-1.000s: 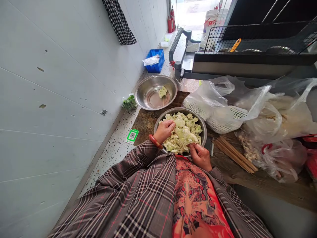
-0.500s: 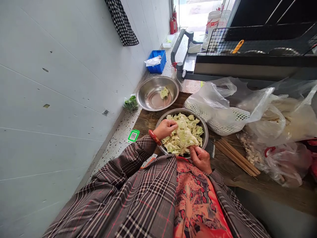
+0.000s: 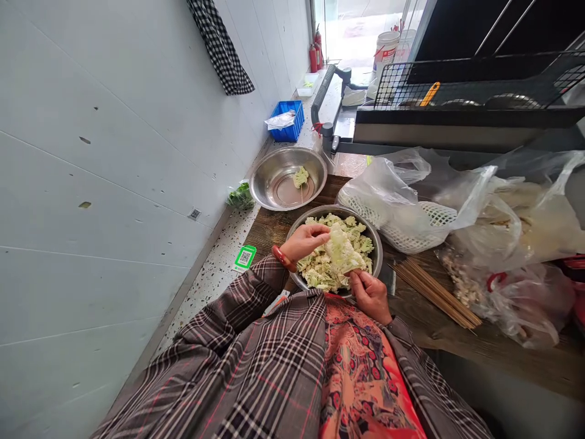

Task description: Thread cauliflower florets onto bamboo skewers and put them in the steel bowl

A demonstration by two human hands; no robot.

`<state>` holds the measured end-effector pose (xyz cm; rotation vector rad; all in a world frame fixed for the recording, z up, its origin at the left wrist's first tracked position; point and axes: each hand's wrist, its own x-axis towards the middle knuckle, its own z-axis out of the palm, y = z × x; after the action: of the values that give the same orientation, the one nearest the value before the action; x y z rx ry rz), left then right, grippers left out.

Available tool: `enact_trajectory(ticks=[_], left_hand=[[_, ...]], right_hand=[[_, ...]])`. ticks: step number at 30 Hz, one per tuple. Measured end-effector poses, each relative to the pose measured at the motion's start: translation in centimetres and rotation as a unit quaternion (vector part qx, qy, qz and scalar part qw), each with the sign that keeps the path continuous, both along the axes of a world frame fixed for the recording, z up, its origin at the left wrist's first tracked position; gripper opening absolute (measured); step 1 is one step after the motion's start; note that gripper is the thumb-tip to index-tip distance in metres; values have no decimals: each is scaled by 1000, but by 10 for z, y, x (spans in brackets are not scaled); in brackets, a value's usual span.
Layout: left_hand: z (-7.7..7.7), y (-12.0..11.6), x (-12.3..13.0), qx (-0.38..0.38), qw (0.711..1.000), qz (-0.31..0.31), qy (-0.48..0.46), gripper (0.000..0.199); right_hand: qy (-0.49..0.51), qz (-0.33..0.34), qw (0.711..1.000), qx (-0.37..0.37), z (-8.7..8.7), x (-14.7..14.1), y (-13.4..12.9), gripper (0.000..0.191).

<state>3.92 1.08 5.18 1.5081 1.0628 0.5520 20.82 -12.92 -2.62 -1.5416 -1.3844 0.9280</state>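
Observation:
A metal bowl [image 3: 377, 256] full of cauliflower florets stands close in front of me. Over it, my right hand [image 3: 371, 296] is closed on the lower end of a skewer of cauliflower [image 3: 342, 251]; most of the stick is hidden. My left hand [image 3: 305, 239], with a reddish bracelet at the wrist, pinches at the upper left edge of the same cauliflower. Behind, a wider metal bowl [image 3: 265, 183] holds one skewered cauliflower piece [image 3: 300, 177].
Bare skewers [image 3: 436, 294] lie on the wooden table right of the bowl. Plastic bags [image 3: 516, 213] and a white basket [image 3: 414, 228] stand beyond them. A green QR card [image 3: 245, 257] and a blue crate [image 3: 292, 122] are along the left wall.
The whole view has shifted slightly, with the bowls and far objects lower in the picture. Both hands keep their hold on the cauliflower over the bowl, nearly unchanged.

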Motion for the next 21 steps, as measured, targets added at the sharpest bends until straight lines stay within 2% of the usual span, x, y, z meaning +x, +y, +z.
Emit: enact_trajectory(ticks=[3,7,13,21], left_hand=[[-5,-5,2,-48,998,21,-42,34],[-14,-13,6,-92,988,82,-90,35],[-19,-19,13,-158,970,139,-119,31],[-20,-24,20,-146,965,170,-133,29]], right_hand=[[-9,5,1000,6,0,0,1,36],[-34,14,999,24,-1,0,0,34],[-109,3,990,88,-8,1,-2,30],[-137,-3,983,119,-9,-1,-1,28]])
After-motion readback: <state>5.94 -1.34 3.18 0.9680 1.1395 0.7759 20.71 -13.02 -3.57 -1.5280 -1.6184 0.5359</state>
